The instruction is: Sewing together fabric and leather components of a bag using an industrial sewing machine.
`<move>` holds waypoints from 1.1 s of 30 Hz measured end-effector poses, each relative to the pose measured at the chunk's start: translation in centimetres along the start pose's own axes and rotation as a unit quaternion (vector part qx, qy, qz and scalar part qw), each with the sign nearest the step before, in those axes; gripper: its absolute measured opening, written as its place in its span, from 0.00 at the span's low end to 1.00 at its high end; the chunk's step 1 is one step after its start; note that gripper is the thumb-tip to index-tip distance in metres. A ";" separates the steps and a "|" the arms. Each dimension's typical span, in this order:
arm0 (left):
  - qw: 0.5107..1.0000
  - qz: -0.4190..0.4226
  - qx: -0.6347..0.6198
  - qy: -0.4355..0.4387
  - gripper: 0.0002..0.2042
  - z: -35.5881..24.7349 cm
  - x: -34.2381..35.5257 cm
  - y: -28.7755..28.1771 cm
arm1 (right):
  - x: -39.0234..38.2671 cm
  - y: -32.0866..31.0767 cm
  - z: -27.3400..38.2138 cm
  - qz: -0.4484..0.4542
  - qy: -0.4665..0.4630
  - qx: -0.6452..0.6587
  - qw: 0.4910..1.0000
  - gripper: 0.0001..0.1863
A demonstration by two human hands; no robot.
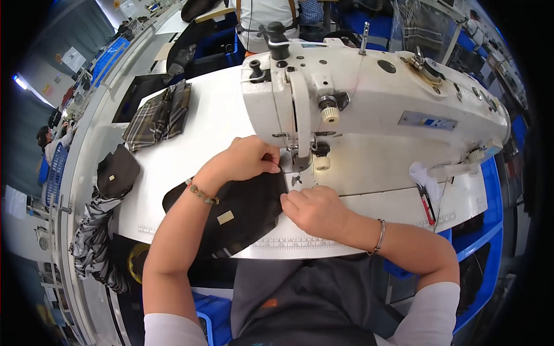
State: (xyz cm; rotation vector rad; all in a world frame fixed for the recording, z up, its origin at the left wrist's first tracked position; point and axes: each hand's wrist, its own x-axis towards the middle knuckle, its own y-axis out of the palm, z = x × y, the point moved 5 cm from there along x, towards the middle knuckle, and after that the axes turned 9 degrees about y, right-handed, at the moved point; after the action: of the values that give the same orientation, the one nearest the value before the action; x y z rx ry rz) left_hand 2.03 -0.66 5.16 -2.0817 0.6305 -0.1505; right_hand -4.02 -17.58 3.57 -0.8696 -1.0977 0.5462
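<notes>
A piece of dark fabric with a small cream label lies on the white table, its right edge close to the needle area of a white sewing machine. Just left of the presser foot, my left hand pinches the fabric's upper edge between thumb and fingers. My right hand is closed at the fabric's right edge, below the foot, with its fingers curled on the cloth. A beaded bracelet is on my left wrist and a metal bangle on my right.
Folded plaid cloth rests on the table's far left. Another dark piece and a striped bundle hang along the left edge. Red-handled snips lie right, beside white cloth. A printed ruler runs along the front edge.
</notes>
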 end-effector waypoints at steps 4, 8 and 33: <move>0.995 -0.081 -0.010 -0.057 0.06 0.8 1.1 0.3 | -0.4 0.4 -1.9 0.001 0.013 0.013 1.000 0.11; 0.990 -0.133 0.038 0.040 0.09 0.5 1.6 0.0 | -0.3 0.1 -2.1 0.015 0.014 -0.008 1.000 0.10; 0.956 -0.215 0.170 0.104 0.19 0.6 2.6 -2.5 | 0.2 0.8 -4.3 0.063 0.057 -0.108 0.990 0.17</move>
State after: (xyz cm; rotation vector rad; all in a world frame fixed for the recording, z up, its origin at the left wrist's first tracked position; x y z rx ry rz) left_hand 5.42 -0.34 6.49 -1.8493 0.2385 -0.6858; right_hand 0.03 -18.39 2.17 -1.1519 -1.0143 0.4809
